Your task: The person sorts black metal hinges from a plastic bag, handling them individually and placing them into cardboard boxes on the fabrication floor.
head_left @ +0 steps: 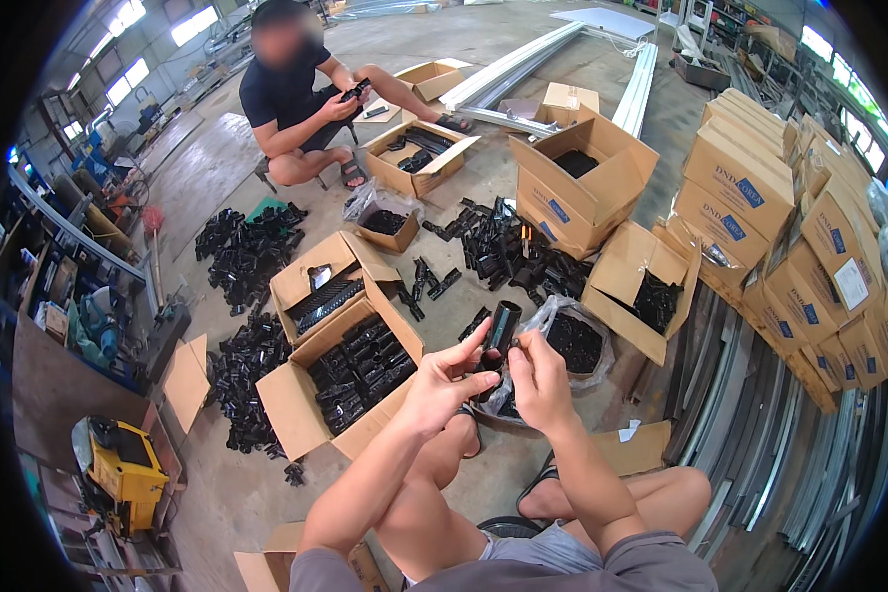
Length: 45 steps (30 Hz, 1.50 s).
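A glossy black tube-shaped fitting [504, 325] stands tilted up in front of me, held between the thumb and fingers of my left hand [449, 387]. My right hand [544, 383] is closed in a pinch against the fitting's right side. Whatever its fingertips grip is too small to make out. Just beyond my hands sits a bag-lined container of small black parts [574, 340]. To the left, an open carton [296, 403] is packed with rows of black fittings.
Piles of black fittings [249, 247] lie on the floor, beside open cartons [602, 183]. Stacked closed boxes [735, 187] and long metal profiles [750, 444] line the right. A co-worker [291, 109] sits at the back left, handling a black part. A yellow machine [123, 474] stands at left.
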Tool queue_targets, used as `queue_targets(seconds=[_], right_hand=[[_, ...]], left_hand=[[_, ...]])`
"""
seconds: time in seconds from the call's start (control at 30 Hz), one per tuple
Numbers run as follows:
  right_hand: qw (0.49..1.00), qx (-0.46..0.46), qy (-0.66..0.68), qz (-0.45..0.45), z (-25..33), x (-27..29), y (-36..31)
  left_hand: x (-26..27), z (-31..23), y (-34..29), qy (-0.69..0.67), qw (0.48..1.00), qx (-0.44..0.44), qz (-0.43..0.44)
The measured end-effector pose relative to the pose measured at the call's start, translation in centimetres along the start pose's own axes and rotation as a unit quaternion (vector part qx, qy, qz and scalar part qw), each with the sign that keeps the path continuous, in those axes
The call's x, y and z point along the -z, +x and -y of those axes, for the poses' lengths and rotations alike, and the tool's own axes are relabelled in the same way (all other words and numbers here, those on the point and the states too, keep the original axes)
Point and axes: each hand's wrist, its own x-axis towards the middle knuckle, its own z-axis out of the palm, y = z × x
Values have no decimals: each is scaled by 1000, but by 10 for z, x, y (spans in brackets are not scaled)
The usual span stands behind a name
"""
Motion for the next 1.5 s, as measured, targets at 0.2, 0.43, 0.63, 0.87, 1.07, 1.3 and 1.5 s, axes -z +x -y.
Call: queue_targets(seconds=[0.2,0.43,0.63,0.87,1.07,1.3,1.5], right_hand=[[998,-9,-64,24,-15,5,-2],[996,6,-18,-85,1,-10,3],[993,4,23,-113,-8,-6,0],[994,-75,-26,-80,-32,-6,-9],[990,-13,-68,-121,-22,-16,-6],[982,-179,46,-26,-56,-7,-21],[953,-297,-25,46,-105,11,-84]], left_hand=[[0,3,1,-5,1000,9,4],[2,8,1,-1,1000,6,6],[-5,11,7,-9,1000,1,28],[-5,19,9,-10,999,-19,39],[-4,32,10,-17,999,-19,44],[37,22,13,68,997,-32,16],[178,58,-22,210,967,33,-138]])
